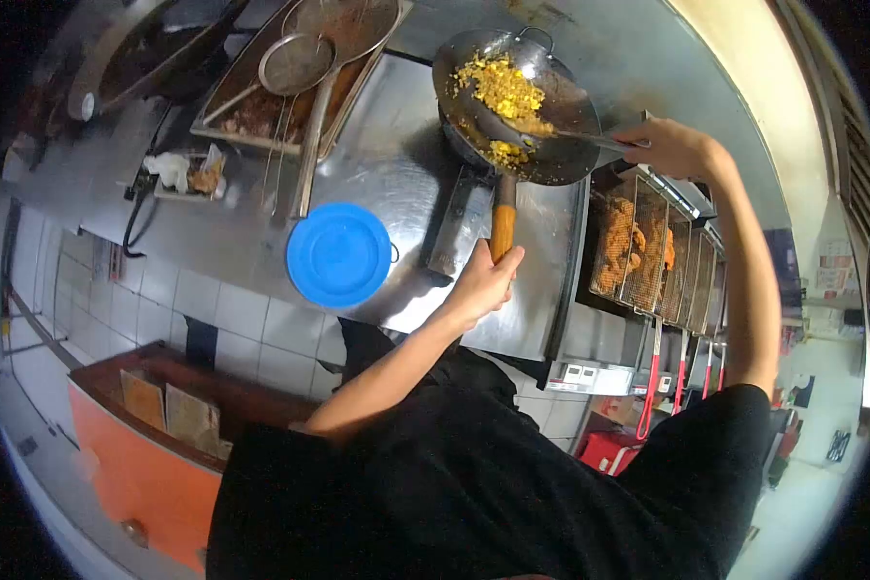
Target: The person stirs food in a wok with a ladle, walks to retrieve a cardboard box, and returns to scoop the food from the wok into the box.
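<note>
Hands well apart, each on its own tool: L hand [483, 287] wrapped round the end of the wooden handle [504, 220], prob. to steady the wok [568, 104] & set its angle, wood presumably cooler to grip than bare metal; R hand [675, 150] closed on the far end of the metal ladle [601, 141], likely b/c that puts fingers out past the rim, away from heat. Ladle's head is down in the yellow food [498, 85], which lies inside the wok, mostly toward the far side; can't tell if wok base rests on anything. Blue bowl [298, 275] sits on the steel counter [251, 224] near L hand, prob. for easy reach. Fry baskets [681, 275] w/ browned pieces [613, 244] are off to the right, red handles [652, 377] pointing person's way, seemingly for quick grabbing
</note>
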The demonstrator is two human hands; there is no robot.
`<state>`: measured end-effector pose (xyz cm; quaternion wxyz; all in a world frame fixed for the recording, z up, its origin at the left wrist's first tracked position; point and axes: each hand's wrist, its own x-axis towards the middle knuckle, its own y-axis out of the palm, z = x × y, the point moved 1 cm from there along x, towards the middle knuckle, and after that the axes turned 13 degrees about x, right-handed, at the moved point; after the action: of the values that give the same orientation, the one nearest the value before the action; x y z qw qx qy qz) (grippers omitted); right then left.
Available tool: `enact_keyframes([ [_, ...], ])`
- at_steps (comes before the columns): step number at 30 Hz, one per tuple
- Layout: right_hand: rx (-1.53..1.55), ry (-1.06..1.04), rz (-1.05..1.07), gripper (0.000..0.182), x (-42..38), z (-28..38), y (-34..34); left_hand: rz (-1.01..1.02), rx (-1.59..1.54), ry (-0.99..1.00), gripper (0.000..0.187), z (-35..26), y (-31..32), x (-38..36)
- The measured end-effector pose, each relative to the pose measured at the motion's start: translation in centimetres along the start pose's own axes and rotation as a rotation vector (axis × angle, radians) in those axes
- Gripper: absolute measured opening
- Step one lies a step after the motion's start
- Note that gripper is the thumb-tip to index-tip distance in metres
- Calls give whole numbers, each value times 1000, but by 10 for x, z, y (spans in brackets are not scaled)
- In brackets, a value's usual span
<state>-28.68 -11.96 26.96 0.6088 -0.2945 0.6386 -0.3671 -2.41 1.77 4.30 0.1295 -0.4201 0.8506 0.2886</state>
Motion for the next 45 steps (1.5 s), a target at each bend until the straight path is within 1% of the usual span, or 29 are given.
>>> enact_keyframes([
  [2,-38,5,140,46,-37,17,-10,4,8,2,35,4,3,2],
  [3,-35,1,112,46,-40,27,-6,-6,-1,2,34,5,4,4],
  [5,-114,-108,144,47,-27,41,11,-40,30,24,32,10,8,6],
  [7,-13,-85,-9,45,27,21,40,-2,-6,52,32,14,10,9],
  [9,34,32,23,41,7,41,14,-19,42,45,32,12,10,8],
  [10,-254,-272,107,50,50,-30,23,-16,42,39,33,11,9,6],
  [11,-344,-392,216,49,62,-62,21,-7,29,36,33,9,8,4],
  [13,-135,84,297,47,-25,22,-14,-16,14,45,34,8,10,4],
  [15,-163,-158,64,38,10,-17,29,-21,3,33,33,7,10,5],
  [17,11,-93,-125,39,38,-5,54,-16,-10,14,33,12,14,5],
  [18,-2,-39,-117,39,37,-10,49,8,-1,22,34,15,9,9],
  [19,-14,8,-109,39,26,1,34,25,6,31,36,15,3,11],
  [21,-165,47,-60,41,33,-26,19,23,-3,27,35,13,-5,9],
  [22,-154,144,-131,36,35,-33,12,35,-3,19,34,12,-8,9],
  [23,-170,202,-284,27,37,-36,9,51,-3,11,34,10,-10,8],
  [25,-257,148,-407,19,57,-32,2,46,23,9,34,8,-9,7],
  [26,-253,143,-412,19,65,-26,1,41,40,5,33,7,-10,8],
  [28,-434,-1,-515,18,78,-7,7,34,43,9,33,8,-11,9],
  [29,-424,2,-509,18,79,1,18,42,42,13,33,10,-10,9],
  [31,-552,-162,-668,26,72,13,48,50,41,6,33,10,-9,10],
  [33,-570,-294,-779,37,57,13,88,55,33,0,33,9,-10,10],
  [34,-461,-225,-672,43,40,20,92,53,33,8,34,10,-10,9],
  [35,-468,-226,-658,43,26,18,90,51,28,21,34,10,-9,9],
  [37,-274,-94,-500,51,1,8,78,50,-7,10,35,9,-9,10],
  [39,-99,44,-413,53,-40,17,56,30,26,6,31,7,-7,5],
  [41,22,27,-379,45,-58,9,47,27,8,-12,30,8,-7,5],
  [42,53,3,-356,40,-53,-3,53,20,19,-2,31,9,-6,5],
  [43,84,-21,-336,36,-41,-14,62,13,30,10,31,9,-7,6],
  [45,116,-61,-210,29,-2,-20,89,23,3,16,33,13,-9,11],
])
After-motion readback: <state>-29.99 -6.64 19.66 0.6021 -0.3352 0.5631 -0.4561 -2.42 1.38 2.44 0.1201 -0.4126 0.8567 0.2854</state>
